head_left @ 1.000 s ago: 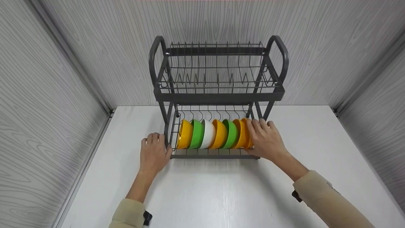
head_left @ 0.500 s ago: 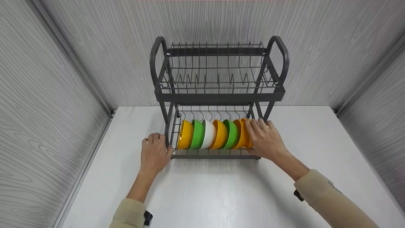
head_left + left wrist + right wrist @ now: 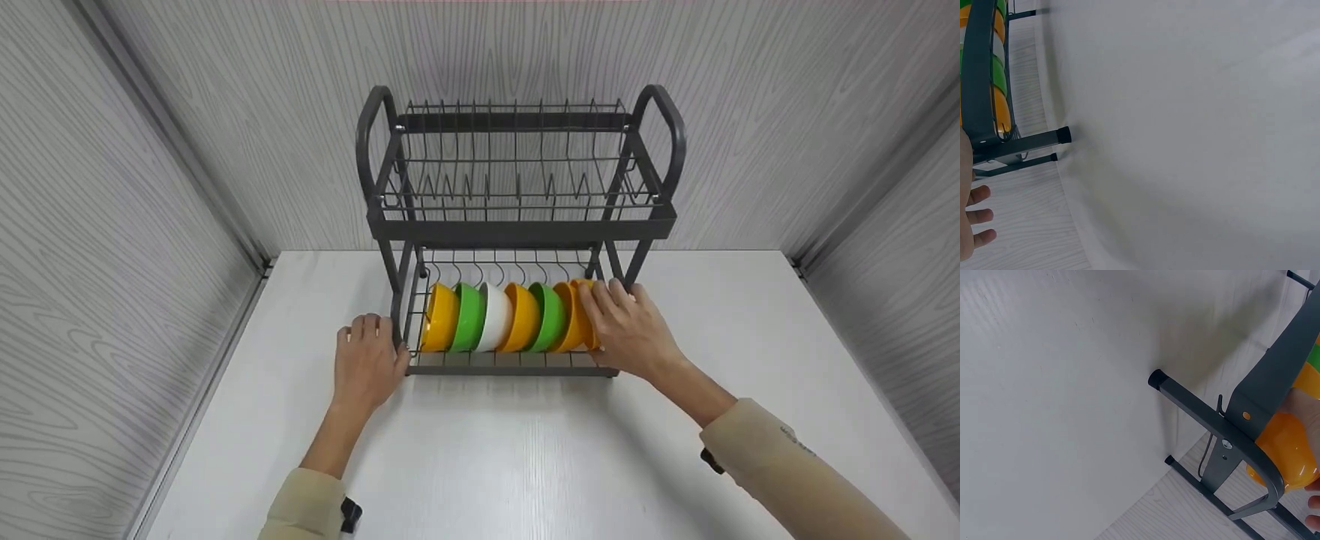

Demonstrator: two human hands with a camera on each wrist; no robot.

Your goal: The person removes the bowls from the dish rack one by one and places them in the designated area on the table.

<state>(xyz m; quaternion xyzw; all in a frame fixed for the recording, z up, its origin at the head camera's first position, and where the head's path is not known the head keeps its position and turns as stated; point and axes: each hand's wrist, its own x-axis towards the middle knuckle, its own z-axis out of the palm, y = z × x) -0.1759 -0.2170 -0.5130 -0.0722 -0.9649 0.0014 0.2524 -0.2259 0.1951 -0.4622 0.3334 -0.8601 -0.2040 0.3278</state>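
- White worktop [image 3: 480, 457], with a dark dish rack [image 3: 521, 230] standing towards its far side
- Right hand [image 3: 628, 328] grips the rightmost orange bowl [image 3: 1287, 449] on the lower tier [image 3: 514, 370], close beside another orange bowl [image 3: 568, 330]; a tug might drag both
- Left hand [image 3: 367, 361], fingers relaxed, rests at the rack's left side; should the bowl snag, so light a touch may let the rack slide

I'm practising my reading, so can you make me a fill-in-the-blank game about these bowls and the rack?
The rack holds the bowls on its ____ tier.
Counting from the left, the third bowl is ____.
There are exactly ____ green bowls.
The person's ____ hand touches the orange bowl at the row's end.

Missing words: lower; white; two; right.
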